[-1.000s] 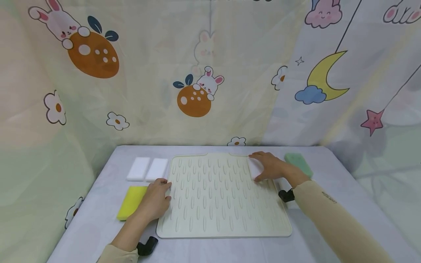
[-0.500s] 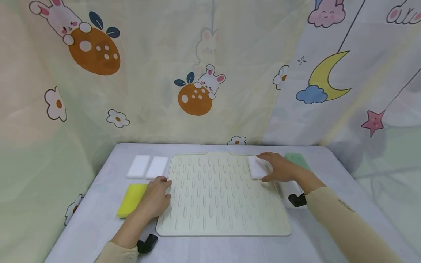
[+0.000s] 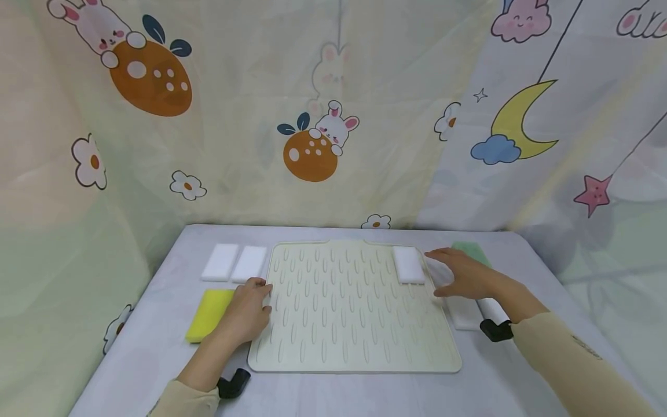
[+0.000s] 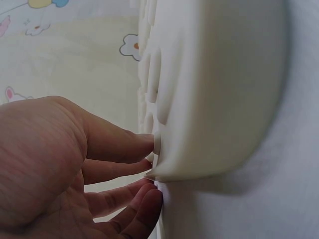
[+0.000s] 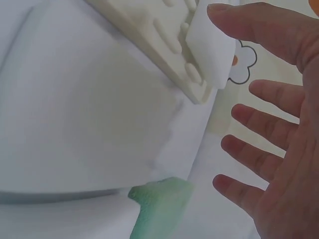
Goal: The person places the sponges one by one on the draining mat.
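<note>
Right hand: spread, thumb and fingers well apart, holding nothing, over the mat's right edge.
White block: lying flat on the mat's far right corner, just left of the right hand's fingertips and apart from them.
Ribbed mat: cream, flat on the bench, between the two hands.
Left hand: thumb and fingertips touching the mat's left edge, fingers gently bent.
Yellow sponge: just left of the left hand, partly behind it.
White pair: two blocks side by side, beyond the left hand.
Green sponge: beyond the right hand, partly covered by it.
White pieces: below and nearer than the right hand, partly hidden by it.
</note>
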